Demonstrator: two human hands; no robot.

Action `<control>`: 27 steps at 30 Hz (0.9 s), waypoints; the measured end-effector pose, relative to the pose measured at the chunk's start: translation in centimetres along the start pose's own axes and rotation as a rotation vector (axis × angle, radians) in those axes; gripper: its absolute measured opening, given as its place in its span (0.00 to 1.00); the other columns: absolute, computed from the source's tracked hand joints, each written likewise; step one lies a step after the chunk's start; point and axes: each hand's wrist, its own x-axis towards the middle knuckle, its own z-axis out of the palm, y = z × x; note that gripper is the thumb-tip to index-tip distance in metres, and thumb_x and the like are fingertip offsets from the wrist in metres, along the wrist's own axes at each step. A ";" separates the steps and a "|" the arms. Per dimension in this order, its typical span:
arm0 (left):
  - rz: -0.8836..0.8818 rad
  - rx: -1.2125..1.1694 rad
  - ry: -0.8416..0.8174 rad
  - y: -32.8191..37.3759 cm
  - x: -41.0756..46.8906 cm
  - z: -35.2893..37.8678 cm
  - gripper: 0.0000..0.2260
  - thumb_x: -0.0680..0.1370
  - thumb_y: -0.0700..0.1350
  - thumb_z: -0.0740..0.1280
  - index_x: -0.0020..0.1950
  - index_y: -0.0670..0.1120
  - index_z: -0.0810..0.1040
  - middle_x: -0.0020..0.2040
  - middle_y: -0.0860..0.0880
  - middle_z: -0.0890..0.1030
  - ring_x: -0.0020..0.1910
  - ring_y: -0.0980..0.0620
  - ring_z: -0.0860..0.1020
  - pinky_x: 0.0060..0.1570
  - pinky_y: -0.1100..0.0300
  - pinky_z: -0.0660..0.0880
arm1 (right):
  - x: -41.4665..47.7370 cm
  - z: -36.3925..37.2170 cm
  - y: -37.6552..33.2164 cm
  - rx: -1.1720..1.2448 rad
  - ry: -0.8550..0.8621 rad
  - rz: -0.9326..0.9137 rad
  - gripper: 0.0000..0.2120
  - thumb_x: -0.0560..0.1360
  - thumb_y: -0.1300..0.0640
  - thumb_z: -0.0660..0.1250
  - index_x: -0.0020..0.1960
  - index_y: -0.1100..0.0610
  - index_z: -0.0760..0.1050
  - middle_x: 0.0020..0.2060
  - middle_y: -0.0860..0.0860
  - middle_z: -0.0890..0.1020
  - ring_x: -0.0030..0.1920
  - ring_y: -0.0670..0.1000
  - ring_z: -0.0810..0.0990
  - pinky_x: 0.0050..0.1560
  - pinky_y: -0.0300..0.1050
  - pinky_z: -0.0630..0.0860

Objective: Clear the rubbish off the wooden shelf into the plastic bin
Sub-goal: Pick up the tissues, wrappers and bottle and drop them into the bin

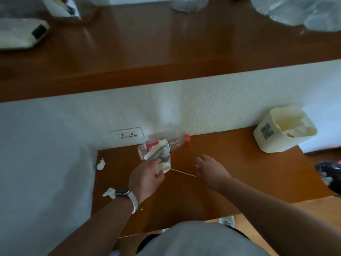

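Note:
On the low wooden shelf [230, 163], a clear plastic bottle [175, 143] with a red cap lies on its side against the wall. A crumpled paper wrapper [160, 156] rests against the bottle, and my left hand [145, 177], with a watch on its wrist, pinches the wrapper's lower edge. My right hand [212, 169] hovers flat with its fingers apart, just right of a thin wooden stick [183, 172]. Two scrunched tissues [101, 164] [109, 192] lie near the shelf's left edge. The cream plastic bin [271, 143] stands at the shelf's far right corner.
A wall socket [127, 134] sits just left of the bottle. Above runs an upper wooden shelf [166, 43] with plastic bags [299, 12] and packets [20, 34]. A dark object [330, 174] shows at the right edge, beyond the shelf.

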 end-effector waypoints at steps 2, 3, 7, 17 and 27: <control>0.009 -0.001 -0.011 0.8 1.3 0.4 0.13 0.73 0.47 0.70 0.57 0.48 0.79 0.47 0.52 0.81 0.42 0.53 0.79 0.36 0.61 0.76 | -0.3 -0.7 1.5 0.017 0.016 -0.005 0.13 0.78 0.61 0.62 0.62 0.54 0.71 0.56 0.50 0.73 0.57 0.51 0.73 0.56 0.46 0.74; 0.015 0.002 -0.018 1.2 1.8 0.6 0.13 0.73 0.47 0.71 0.56 0.48 0.79 0.46 0.52 0.82 0.42 0.52 0.80 0.36 0.61 0.77 | -0.4 -1.2 2.2 0.029 0.030 -0.008 0.13 0.79 0.61 0.61 0.62 0.53 0.71 0.55 0.50 0.73 0.56 0.51 0.73 0.55 0.45 0.74; 0.038 0.037 -0.039 3.1 3.9 1.6 0.13 0.71 0.45 0.73 0.55 0.47 0.80 0.46 0.51 0.82 0.42 0.51 0.80 0.38 0.62 0.76 | -0.8 -3.6 5.7 0.072 0.103 0.001 0.12 0.79 0.61 0.60 0.61 0.52 0.72 0.54 0.48 0.73 0.55 0.49 0.73 0.55 0.44 0.74; -0.003 0.085 -0.161 13.9 11.9 4.0 0.17 0.77 0.52 0.64 0.65 0.53 0.73 0.62 0.53 0.78 0.58 0.52 0.77 0.55 0.57 0.76 | -2.3 -9.4 15.7 0.117 0.283 0.051 0.10 0.79 0.59 0.61 0.60 0.53 0.74 0.54 0.48 0.75 0.55 0.48 0.73 0.56 0.44 0.74; 0.281 0.007 -0.196 28.4 20.1 7.1 0.18 0.77 0.52 0.63 0.67 0.53 0.73 0.64 0.54 0.76 0.60 0.53 0.74 0.54 0.57 0.75 | -5.5 -13.6 26.2 0.184 0.434 0.208 0.10 0.77 0.60 0.63 0.57 0.57 0.76 0.51 0.53 0.77 0.50 0.56 0.77 0.47 0.54 0.77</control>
